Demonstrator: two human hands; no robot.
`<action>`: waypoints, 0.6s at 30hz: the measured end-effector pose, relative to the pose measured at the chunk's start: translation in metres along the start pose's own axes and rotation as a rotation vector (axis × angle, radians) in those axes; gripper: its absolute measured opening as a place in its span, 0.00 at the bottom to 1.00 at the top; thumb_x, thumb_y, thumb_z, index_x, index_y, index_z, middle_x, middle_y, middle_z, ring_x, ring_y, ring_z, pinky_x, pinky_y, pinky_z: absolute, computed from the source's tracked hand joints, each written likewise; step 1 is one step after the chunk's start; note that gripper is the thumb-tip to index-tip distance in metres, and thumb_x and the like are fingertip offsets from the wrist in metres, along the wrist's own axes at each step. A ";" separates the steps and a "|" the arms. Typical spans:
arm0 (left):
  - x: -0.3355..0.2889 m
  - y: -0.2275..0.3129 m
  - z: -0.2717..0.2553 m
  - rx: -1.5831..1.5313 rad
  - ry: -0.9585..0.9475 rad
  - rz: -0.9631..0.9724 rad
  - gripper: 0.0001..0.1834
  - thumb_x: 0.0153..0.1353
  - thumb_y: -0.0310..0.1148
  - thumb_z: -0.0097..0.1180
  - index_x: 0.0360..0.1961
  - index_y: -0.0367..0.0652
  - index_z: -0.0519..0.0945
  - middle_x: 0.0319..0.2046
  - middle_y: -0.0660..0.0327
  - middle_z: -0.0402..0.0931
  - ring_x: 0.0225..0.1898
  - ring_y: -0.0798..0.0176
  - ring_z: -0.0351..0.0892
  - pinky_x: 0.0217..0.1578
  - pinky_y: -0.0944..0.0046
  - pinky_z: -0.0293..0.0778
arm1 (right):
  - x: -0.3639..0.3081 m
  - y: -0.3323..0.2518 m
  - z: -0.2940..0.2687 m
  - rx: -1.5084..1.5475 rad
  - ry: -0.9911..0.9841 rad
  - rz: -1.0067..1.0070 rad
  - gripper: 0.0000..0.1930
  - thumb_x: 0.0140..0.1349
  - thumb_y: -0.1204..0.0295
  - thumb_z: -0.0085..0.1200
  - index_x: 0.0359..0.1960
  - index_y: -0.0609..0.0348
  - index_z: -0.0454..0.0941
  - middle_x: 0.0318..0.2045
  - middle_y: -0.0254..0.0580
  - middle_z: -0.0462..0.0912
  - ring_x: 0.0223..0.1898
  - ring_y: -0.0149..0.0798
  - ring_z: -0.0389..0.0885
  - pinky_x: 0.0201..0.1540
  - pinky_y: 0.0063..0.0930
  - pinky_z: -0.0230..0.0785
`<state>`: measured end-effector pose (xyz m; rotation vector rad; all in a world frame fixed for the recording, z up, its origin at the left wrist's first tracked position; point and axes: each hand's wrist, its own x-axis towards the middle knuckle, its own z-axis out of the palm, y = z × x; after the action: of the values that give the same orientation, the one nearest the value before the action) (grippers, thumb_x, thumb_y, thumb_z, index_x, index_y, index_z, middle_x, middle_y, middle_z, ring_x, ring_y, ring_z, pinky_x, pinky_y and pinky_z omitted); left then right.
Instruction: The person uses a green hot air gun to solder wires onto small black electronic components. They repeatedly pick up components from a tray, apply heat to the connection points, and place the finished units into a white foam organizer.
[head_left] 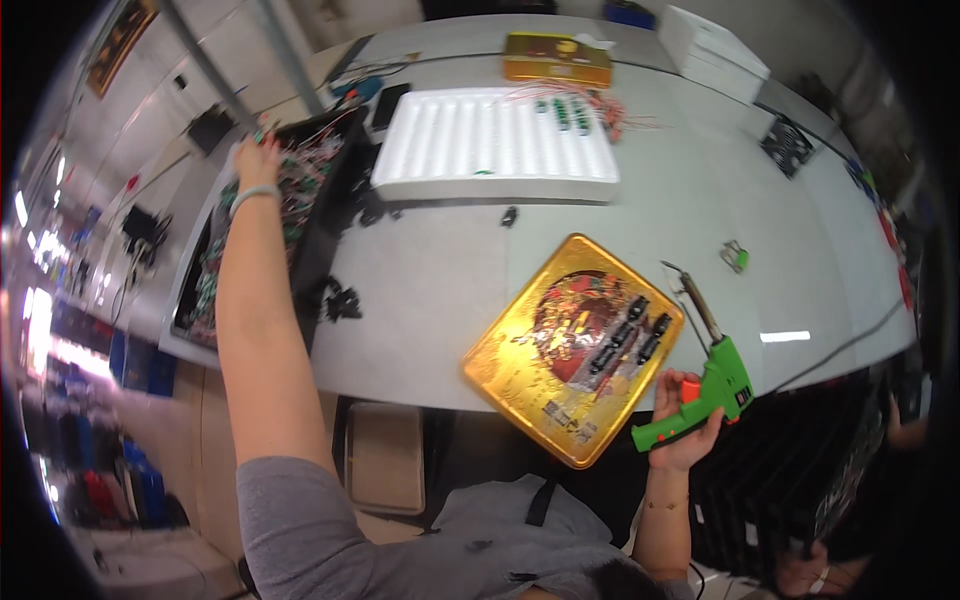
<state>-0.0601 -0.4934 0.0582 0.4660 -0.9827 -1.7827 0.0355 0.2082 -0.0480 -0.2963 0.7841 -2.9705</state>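
Note:
My left hand (257, 163) reaches over the far end of a black tray (322, 215), its fingers drawn together at a small greenish bit too small to name. A tangle of small green circuit boards with thin wires (297, 200) fills that tray. In my right hand (688, 448) is a green soldering gun (728, 378) with an orange trigger, its metal tip pointing away from me. To its left, a golden tin lid (510, 350) lies over the table's front edge. Several small black parts (612, 345) rest on the lid.
Behind the lid stands a white ribbed foam tray (460, 135) with several green boards (563, 115) at its right. Farther back are a golden tin (556, 68) and a white box (712, 55). A small metal-and-green piece (735, 257) and black bits (341, 300) lie on the table.

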 end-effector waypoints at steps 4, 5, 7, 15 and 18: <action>-0.007 -0.017 0.002 1.173 0.344 0.464 0.16 0.46 0.29 0.54 0.39 0.36 0.72 0.37 0.49 0.73 0.36 0.53 0.74 0.40 0.61 0.69 | 0.000 -0.004 0.008 -0.010 0.040 -0.015 0.26 0.59 0.53 0.37 0.45 0.68 0.65 0.42 0.48 0.70 0.50 0.45 0.66 0.60 0.38 0.49; -0.022 -0.010 0.018 1.288 0.321 0.601 0.17 0.46 0.30 0.54 0.40 0.38 0.73 0.37 0.49 0.73 0.38 0.51 0.74 0.42 0.59 0.68 | -0.001 -0.003 0.006 -0.019 0.047 -0.014 0.26 0.59 0.53 0.37 0.44 0.68 0.65 0.42 0.48 0.70 0.50 0.45 0.66 0.60 0.38 0.49; -0.039 -0.002 0.043 1.418 0.153 0.816 0.17 0.47 0.32 0.53 0.40 0.40 0.74 0.37 0.49 0.74 0.40 0.50 0.73 0.44 0.58 0.66 | -0.001 -0.002 0.004 -0.026 0.052 0.005 0.27 0.59 0.52 0.37 0.44 0.68 0.65 0.42 0.48 0.70 0.50 0.45 0.66 0.60 0.38 0.49; -0.170 -0.097 0.177 1.329 -0.770 0.999 0.06 0.47 0.32 0.54 0.27 0.48 0.81 0.31 0.62 0.77 0.36 0.57 0.74 0.37 0.63 0.69 | -0.001 -0.002 0.004 -0.006 0.080 0.012 0.26 0.58 0.51 0.38 0.43 0.66 0.66 0.41 0.45 0.71 0.49 0.44 0.66 0.60 0.39 0.49; -0.203 -0.144 0.220 1.419 -0.832 0.906 0.05 0.47 0.32 0.55 0.26 0.52 0.81 0.31 0.65 0.77 0.39 0.59 0.70 0.42 0.54 0.59 | -0.001 -0.002 0.003 -0.032 0.101 0.023 0.27 0.57 0.51 0.38 0.42 0.66 0.66 0.40 0.45 0.71 0.48 0.43 0.67 0.60 0.39 0.50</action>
<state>-0.2120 -0.1979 0.0493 -0.0041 -2.4829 -0.1604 0.0371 0.2087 -0.0444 -0.1385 0.8398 -2.9734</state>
